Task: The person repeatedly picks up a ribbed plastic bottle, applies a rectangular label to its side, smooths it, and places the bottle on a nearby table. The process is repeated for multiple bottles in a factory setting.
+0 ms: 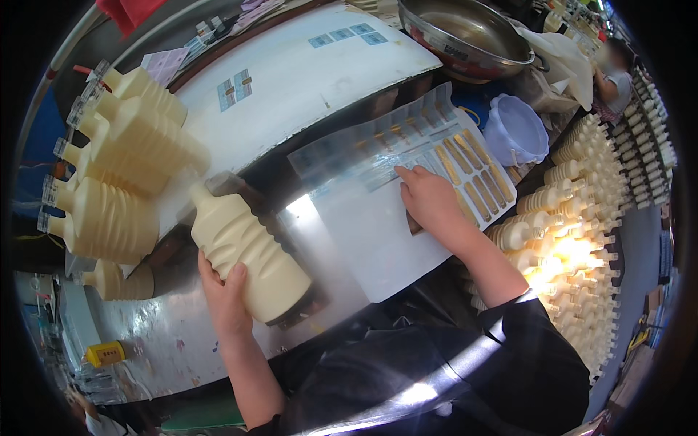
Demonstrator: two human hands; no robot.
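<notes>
A cream ribbed plastic bottle (251, 251) lies tilted in my left hand (227, 291), its neck pointing up and left. The thumb presses on the near side and the fingers go round underneath. Over to the right, my right hand (432, 203) rests on a translucent sheet of labels (352, 225). Its index finger reaches out to the sheet, while the other fingers curl under. The edge of a dark brown piece (414, 222) shows beneath the palm; most of it is hidden. Gold strip labels (476, 174) line the sheet's right part.
Several cream bottles (116, 218) with clear caps stand at the left, near a small yellow bottle (105, 354). Beyond are a white board (291, 80), a large metal basin (469, 36) and a lilac bucket (515, 131). Many bottles (574, 218) crowd the right; another person (614, 80) is farther back.
</notes>
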